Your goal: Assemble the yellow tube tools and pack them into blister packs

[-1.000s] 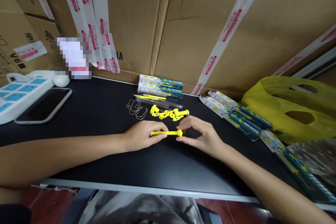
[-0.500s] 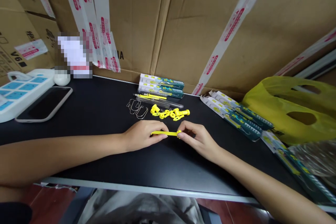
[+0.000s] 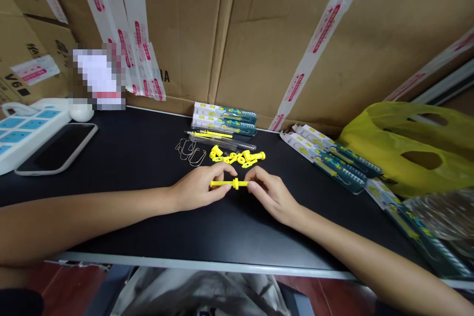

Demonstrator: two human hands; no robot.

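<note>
A thin yellow plastic rod (image 3: 219, 184) lies level between my two hands, just above the black table. Around its middle sits a yellow collar (image 3: 235, 183). My left hand (image 3: 200, 186) is closed on the left part, thumb along the front and index finger arched over it. My right hand (image 3: 276, 196) pinches the right end between thumb and fingers. Just beyond the hands lie several small yellow plastic parts (image 3: 255, 156). To their left are bent metal wire hooks (image 3: 195, 157), and behind them clear tubes (image 3: 225, 143) and more yellow rods (image 3: 215, 135).
Printed narrow boxes (image 3: 224, 125) lie at the table's back; more boxes (image 3: 329, 160) are on the right beside a yellow plastic bag (image 3: 374, 143). At left are a phone (image 3: 59, 148) and a power strip (image 3: 22, 133). Large cardboard (image 3: 185, 34) walls the back.
The collar now shows partway along the rod, left of my right fingers, where it was at the right end. My left index finger has lifted. The view has shifted slightly.
</note>
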